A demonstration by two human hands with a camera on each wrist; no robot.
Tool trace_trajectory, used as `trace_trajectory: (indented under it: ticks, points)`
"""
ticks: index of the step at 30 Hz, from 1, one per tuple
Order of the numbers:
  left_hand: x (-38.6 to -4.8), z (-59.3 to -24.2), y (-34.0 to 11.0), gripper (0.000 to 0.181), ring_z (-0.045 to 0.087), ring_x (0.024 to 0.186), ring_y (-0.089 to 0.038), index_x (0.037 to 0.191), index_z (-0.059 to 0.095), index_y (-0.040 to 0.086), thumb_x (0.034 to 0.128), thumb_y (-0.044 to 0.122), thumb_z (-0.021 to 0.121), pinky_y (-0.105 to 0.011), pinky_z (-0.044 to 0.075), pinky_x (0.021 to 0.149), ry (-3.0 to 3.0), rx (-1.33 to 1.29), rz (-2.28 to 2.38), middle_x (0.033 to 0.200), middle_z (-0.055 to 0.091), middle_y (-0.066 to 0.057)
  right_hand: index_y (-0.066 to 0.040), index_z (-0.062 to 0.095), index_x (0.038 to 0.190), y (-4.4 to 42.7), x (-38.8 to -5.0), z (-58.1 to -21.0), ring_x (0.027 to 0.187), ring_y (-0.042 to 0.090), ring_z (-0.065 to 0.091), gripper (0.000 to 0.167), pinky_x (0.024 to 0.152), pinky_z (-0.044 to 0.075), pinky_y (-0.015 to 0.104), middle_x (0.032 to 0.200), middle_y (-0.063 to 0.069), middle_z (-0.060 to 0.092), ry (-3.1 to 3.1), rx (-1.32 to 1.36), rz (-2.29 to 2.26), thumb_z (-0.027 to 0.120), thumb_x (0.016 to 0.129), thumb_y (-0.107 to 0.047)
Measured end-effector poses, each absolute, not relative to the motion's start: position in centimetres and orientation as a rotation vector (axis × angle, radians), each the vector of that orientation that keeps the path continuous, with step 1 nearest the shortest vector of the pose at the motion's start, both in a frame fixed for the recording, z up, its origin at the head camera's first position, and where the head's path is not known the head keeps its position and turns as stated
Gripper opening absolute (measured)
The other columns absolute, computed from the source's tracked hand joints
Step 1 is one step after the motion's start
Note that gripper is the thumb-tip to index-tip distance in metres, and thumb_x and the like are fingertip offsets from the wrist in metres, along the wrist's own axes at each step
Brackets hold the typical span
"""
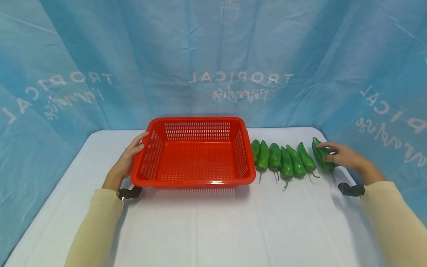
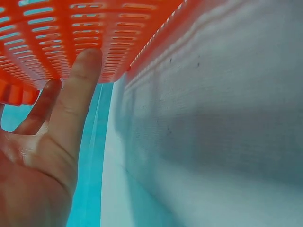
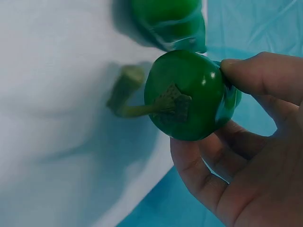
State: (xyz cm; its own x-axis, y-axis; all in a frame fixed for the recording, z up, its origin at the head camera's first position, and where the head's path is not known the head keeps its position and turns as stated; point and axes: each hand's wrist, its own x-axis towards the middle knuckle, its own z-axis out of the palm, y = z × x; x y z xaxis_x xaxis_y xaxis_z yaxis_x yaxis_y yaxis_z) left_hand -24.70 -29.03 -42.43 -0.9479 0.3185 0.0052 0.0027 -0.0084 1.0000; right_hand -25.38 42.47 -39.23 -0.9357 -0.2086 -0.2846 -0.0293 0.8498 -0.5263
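Observation:
A red plastic basket (image 1: 193,163) with slotted walls stands upright on the table. My left hand (image 1: 126,157) is at its left side, fingers touching near the rim; in the left wrist view the straight thumb (image 2: 78,99) lies against the slotted outer wall. At the table's right side, my right hand (image 1: 345,156) holds the rightmost green chili pepper (image 1: 321,155) between thumb and fingers. The right wrist view shows this pepper's stem end (image 3: 184,97) from close by, with its bent stem pointing left.
Several more green peppers (image 1: 287,163) lie in a row between the basket and my right hand, stems toward me. A white cloth (image 1: 227,230) covers the table. Blue printed curtains (image 1: 213,55) hang behind and at both sides.

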Motion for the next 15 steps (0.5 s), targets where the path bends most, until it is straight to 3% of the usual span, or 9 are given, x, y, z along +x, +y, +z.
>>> trace_trajectory:
  ticks: [15]
  points:
    - [-24.6, -42.5, -28.7, 0.054, 0.063, 0.103, -0.01, 0.158, 0.021, 0.028, 0.105, 0.027, 0.032, -0.027, 0.06, 0.081, 2.054, 0.353, 2.087, 0.139, 0.043, 0.002, -0.004, 0.037, 0.149, 39.6, -26.6, -34.8, 0.131, 0.062, 0.036, 0.055, 0.089, 0.05, 0.063, 0.148, 0.042, 0.026, 2.731, -0.257, -0.729, 0.057, 0.099, -0.017]
